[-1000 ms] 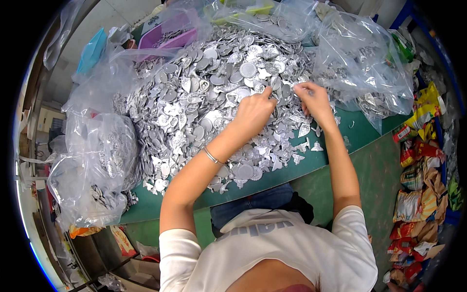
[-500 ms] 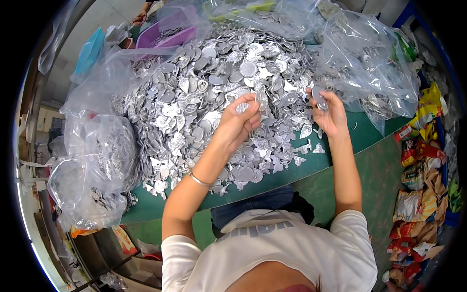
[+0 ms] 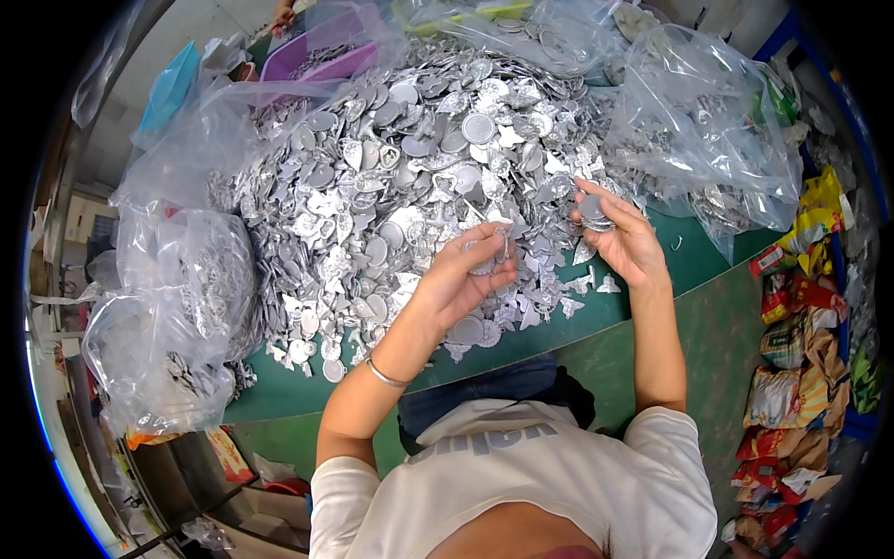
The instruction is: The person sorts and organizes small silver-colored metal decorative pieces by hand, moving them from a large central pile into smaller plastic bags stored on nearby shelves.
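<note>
A big heap of silver-grey metal pieces [image 3: 372, 186] covers the green table [image 3: 596, 312], with round discs, leaf shapes and star-like shapes mixed together. Over the heap's near side, my left hand [image 3: 458, 279] is closed with a small silver metal piece [image 3: 504, 244] at its fingertips; the fingers partly hide its shape. To the right, my right hand [image 3: 626, 238] pinches round grey metal discs [image 3: 594, 212] between thumb and fingers, seemingly more than one in a stack. Several small loose pieces [image 3: 579, 296] lie just below it on the green surface.
Clear plastic bags of metal pieces stand at the left [image 3: 186, 307] and the far right [image 3: 708, 130]. A purple bin [image 3: 349, 63] and a blue scoop-like container [image 3: 170, 88] are at the back left. Colourful packets [image 3: 792, 396] line the right side. Another person's hand [image 3: 282, 19] shows at the top.
My left hand has moved down and slightly right, toward the table's near edge. The right hand has shifted a little left and down, its disc now facing up.
</note>
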`<state>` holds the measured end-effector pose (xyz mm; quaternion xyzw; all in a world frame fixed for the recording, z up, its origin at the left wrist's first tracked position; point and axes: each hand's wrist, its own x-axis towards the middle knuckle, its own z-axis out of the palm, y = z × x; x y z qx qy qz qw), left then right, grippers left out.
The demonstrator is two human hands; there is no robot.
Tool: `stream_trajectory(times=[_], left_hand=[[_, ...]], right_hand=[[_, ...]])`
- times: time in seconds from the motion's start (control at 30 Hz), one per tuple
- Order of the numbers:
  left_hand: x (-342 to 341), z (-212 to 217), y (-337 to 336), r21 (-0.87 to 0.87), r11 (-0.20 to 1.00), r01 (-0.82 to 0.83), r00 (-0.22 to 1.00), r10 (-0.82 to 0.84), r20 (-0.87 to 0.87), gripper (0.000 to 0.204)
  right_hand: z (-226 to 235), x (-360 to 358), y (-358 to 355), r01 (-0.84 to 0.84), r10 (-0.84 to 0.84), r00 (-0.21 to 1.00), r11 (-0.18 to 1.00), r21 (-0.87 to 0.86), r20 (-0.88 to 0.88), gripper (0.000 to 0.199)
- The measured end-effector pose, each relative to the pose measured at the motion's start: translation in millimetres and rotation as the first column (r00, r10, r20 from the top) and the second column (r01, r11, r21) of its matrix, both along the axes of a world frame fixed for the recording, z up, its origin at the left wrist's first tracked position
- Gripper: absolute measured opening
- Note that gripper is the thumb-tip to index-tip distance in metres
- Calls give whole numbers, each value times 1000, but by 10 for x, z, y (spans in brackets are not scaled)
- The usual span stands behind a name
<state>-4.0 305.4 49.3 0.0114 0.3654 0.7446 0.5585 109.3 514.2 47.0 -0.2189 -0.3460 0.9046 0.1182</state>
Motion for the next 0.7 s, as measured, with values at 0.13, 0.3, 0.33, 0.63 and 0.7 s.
stream_trajectory(times=[0.13,0.3,0.33,0.63,0.7], left_hand=[[32,9,-39,19,999,42,999,-42,9,21],[100,89,-41,60,998,12,997,-17,75,23],[77,25,-51,102,994,45,995,-54,85,24],[203,128,71,-117,992,-39,999,41,15,25],[230,135,96,-148,984,-97,994,104,40,26]], right_hand=[[-157,5,78,86,-93,996,949,302,7,31],[-102,-132,143,-86,-110,983,414,906,144,30],[-97,-189,165,-132,-97,985,130,983,145,31],[-179,-502,74,-466,-389,837,-135,875,385,24],[-200,-529,120,-360,-273,897,10,933,349,19]])
